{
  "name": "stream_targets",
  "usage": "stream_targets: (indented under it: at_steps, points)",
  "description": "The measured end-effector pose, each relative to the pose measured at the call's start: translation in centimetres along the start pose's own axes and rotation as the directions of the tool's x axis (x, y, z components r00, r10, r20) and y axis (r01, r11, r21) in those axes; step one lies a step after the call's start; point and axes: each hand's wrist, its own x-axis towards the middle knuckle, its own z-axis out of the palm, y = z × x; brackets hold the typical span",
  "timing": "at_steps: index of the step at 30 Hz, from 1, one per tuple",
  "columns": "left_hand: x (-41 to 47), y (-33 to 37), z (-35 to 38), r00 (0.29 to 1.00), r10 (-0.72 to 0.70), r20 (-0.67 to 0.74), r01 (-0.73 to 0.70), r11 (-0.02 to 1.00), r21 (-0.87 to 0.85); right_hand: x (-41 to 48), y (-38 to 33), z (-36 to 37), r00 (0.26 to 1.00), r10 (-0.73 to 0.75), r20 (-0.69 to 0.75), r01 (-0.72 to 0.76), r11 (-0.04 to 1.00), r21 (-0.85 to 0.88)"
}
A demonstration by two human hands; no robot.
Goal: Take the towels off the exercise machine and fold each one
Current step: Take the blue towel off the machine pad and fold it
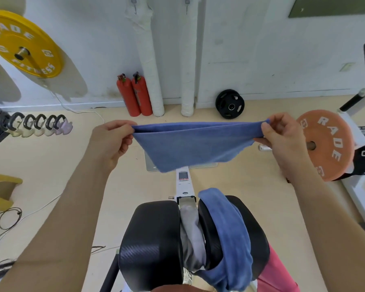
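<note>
Towel [190, 144] taut in air | left fingers [122, 144] pinch left end | right fingers [280, 121] pinch right end

Open floor [51, 165]: lying bare at 9 to 10 o'clock, giving passage.
Stretched towel [190, 144]: spanning 12 o'clock, barring forward reach.
Black pads [152, 239]: crowding 6 o'clock, a draped towel [230, 228] covering the right one.
Orange plate [327, 144]: standing at 3 o'clock, just beside the right hand [282, 140].
Kettlebells [38, 127]: lining the far 9 o'clock edge.

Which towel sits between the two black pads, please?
The grey towel; the draped blue towel covers a pad, left hand and right hand grip the held blue towel.
</note>
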Motion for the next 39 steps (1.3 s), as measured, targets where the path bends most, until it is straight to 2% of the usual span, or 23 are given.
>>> stream_targets:
  at_steps: [3,6,9,12,15,19,22,25,28,31,35,39]
  points:
    - [-3.3,-1.8,-1.6,0.998,0.044,0.052,-0.044,0.999,-0.003,-3.4,-0.2,-1.7,0.999,-0.027,0.018,0.026,0.999,0.042]
    - [-6.9,-6.5,-3.5,0.996,-0.002,0.094,0.001,1.0,0.015,-8.3,3.0,-3.1,0.997,0.058,0.042,-0.057,0.998,-0.015]
    - [-9.8,-12.7,-5.5,0.967,-0.192,0.164,0.173,0.977,0.124,-13.4,8.6,-3.7,0.957,0.291,0.008,-0.284,0.938,-0.2]
    - [-12.1,-18.0,-6.9,0.871,-0.429,0.239,0.344,0.88,0.327,-17.3,13.8,-3.6,0.875,0.481,-0.063,-0.461,0.785,-0.413]
    - [-13.8,-21.9,-7.0,0.833,-0.535,0.139,0.434,0.789,0.434,-20.3,17.3,-3.2,0.837,0.534,-0.12,-0.513,0.691,-0.509]
    - [-15.3,-24.0,-6.2,0.83,-0.557,0.036,0.503,0.774,0.384,-22.0,19.3,-2.7,0.831,0.541,-0.131,-0.515,0.658,-0.55]
    - [-16.0,-24.3,-6.0,0.82,-0.573,0.006,0.546,0.783,0.297,-22.3,19.6,-2.6,0.822,0.522,-0.228,-0.558,0.658,-0.506]
    - [-16.2,-24.3,-6.2,0.802,-0.597,-0.001,0.583,0.784,0.214,-22.9,19.5,-2.8,0.699,0.64,-0.32,-0.715,0.608,-0.345]
    - [-16.3,-24.4,-6.4,0.789,-0.614,0.003,0.607,0.781,0.143,-23.0,19.8,-3.6,0.555,0.766,-0.325,-0.831,0.502,-0.239]
    - [-16.3,-24.7,-6.4,0.76,-0.65,-0.015,0.649,0.758,0.069,-22.6,20.1,-4.3,0.481,0.843,-0.24,-0.876,0.449,-0.177]
    - [-16.4,-25.4,-6.5,0.716,-0.698,0.01,0.691,0.711,0.13,-21.8,19.8,-4.6,0.372,0.922,-0.11,-0.928,0.369,-0.042]
    - [-16.2,-25.4,-5.7,0.739,-0.674,-0.018,0.674,0.739,-0.005,-21.5,18.0,-4.4,0.22,0.974,0.047,-0.972,0.215,0.097]
